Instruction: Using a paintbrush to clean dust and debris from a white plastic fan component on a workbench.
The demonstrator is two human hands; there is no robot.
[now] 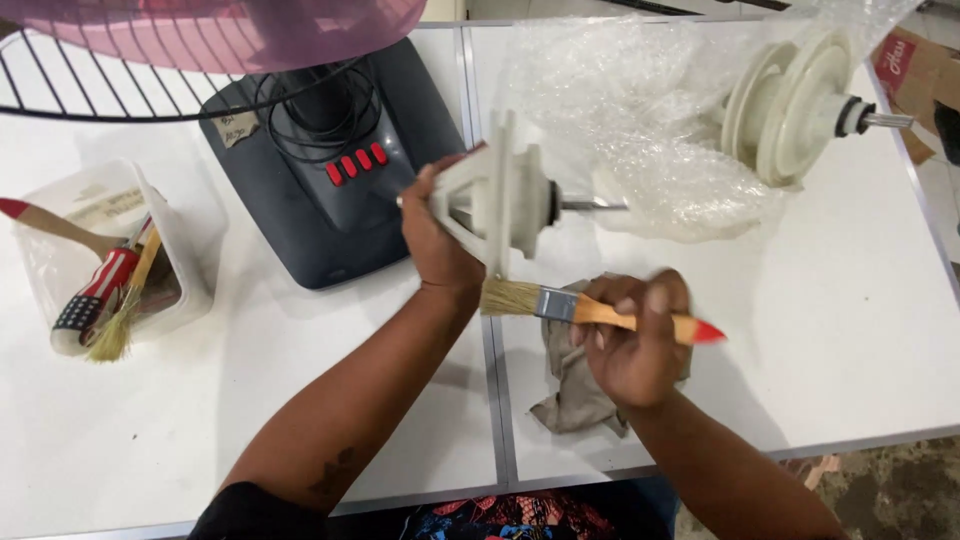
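Note:
My left hand [437, 235] grips a white plastic gearbox part [495, 195] with a metal shaft pointing right, held above the table. My right hand [632, 340] is closed around a paintbrush [560, 305] with a wooden handle and red tip. Its pale bristles touch the lower edge of the white part. A grey-brown cloth [572, 385] lies on the white table [860, 330] under my right hand.
A dark grey fan base [320, 205] with red buttons and a coiled black cable stands at the back, under a wire fan guard [100, 95]. A clear tub [110, 250] with brushes sits left. Bubble wrap [640, 110] and a second white pulley part [795, 105] lie at back right.

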